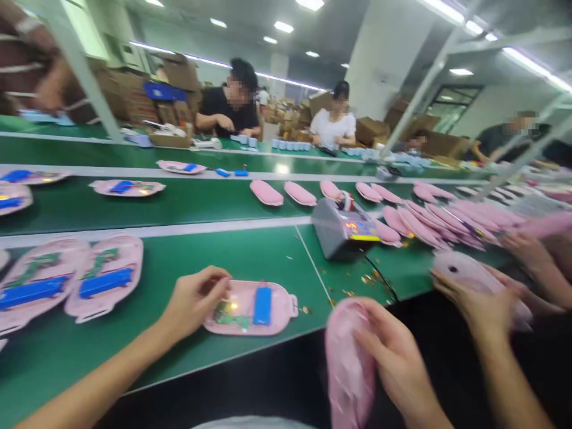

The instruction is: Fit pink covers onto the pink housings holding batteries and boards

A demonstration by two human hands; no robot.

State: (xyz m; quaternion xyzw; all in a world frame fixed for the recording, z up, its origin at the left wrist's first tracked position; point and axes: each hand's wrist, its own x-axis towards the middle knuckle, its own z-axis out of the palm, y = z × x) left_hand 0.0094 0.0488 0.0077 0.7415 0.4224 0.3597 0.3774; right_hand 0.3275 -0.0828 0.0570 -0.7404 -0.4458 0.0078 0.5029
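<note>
On the green bench in front of me lies a pink casing half (pixel 277 319) with a green circuit board (pixel 236 322), a glowing light and a blue battery pack (pixel 262 306) inside. My left hand (pixel 196 304) is closed at its left end, thumb and fingers pinching the rim. Off the bench's front edge, my right hand (pixel 393 351) grips a pink casing cover (pixel 346 363), held upright with its hollow side showing. Part of the cover is hidden by my fingers.
More pink halves with blue packs (pixel 107 283) lie at left. A grey box with a red display (pixel 346 226) stands beyond my right hand, near scattered metal bits (pixel 370 277). Pink covers (pixel 424 223) pile up at right. A co-worker's hands (pixel 487 304) hold another casing close by.
</note>
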